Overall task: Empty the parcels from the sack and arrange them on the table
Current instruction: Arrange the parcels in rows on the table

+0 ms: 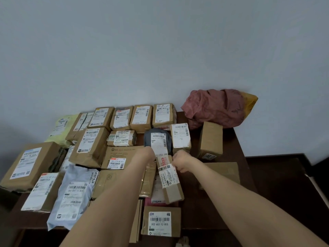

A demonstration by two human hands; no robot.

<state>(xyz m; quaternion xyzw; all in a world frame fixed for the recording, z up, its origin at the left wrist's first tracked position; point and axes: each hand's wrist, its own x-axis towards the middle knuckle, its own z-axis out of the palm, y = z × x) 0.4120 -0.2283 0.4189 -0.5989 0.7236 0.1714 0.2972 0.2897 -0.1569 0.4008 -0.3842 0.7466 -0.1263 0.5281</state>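
Parcels (90,147) cover the table (195,214) in rows, and the red sack (215,107) lies crumpled at its far corner. Mid-table I hold a long box (171,182), right hand (181,162) curled round its edge, left hand (149,154) at its far end with fingers hidden, hold unclear. Best laid flat, label up, in the bare gap to the right, square with its neighbours.

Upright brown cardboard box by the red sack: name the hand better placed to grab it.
Right. The right hand lies nearer the upright brown cardboard box; the left hand is beyond the long labelled cardboard parcel.
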